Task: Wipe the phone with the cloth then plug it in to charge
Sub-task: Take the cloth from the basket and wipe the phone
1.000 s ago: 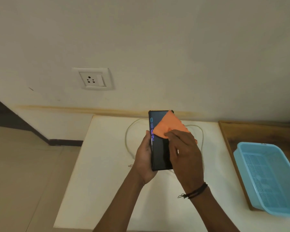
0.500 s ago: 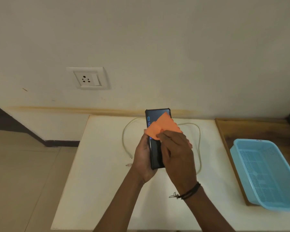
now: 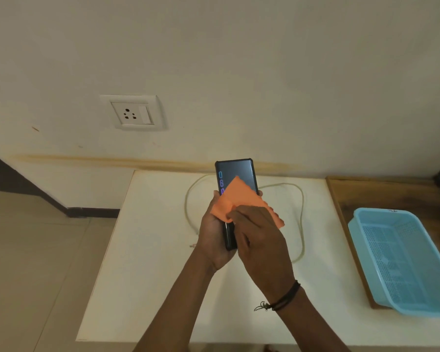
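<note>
Right hand [image 3: 261,240] has its fingers curled down onto the orange cloth [image 3: 241,201], pressing it against the phone [image 3: 235,179] screen, though the fingertips are buried under the back of the hand so I can't see exactly how they pinch it. The cloth covers the middle of the screen, one corner poking up toward the top of the phone and a zigzag edge sticking out to the right past the knuckles. Left hand [image 3: 214,237] is wrapped around the phone from the left side, thumb along the left edge and the fingertips just peeking round the right edge, holding it upright-ish above the white table [image 3: 148,262]. Only the top part of the screen and a sliver of the lower left edge are visible; there are some glowing blue digits down the left side (half covered by the cloth, so not readable in full). A pale charging cable [image 3: 301,224] loops on the table behind the hands, most of its middle hidden by them, with what looks like the plug tip [image 3: 192,246] lying just left of the left wrist, too small to be sure. Black cord bracelet [image 3: 285,298] on the right wrist. Wall socket [image 3: 132,114] is up on the wall to the left, nothing in it. A light blue basket [image 3: 401,260] sits on a wooden board [image 3: 341,191] to the right, its far corner cut off by the frame.
</note>
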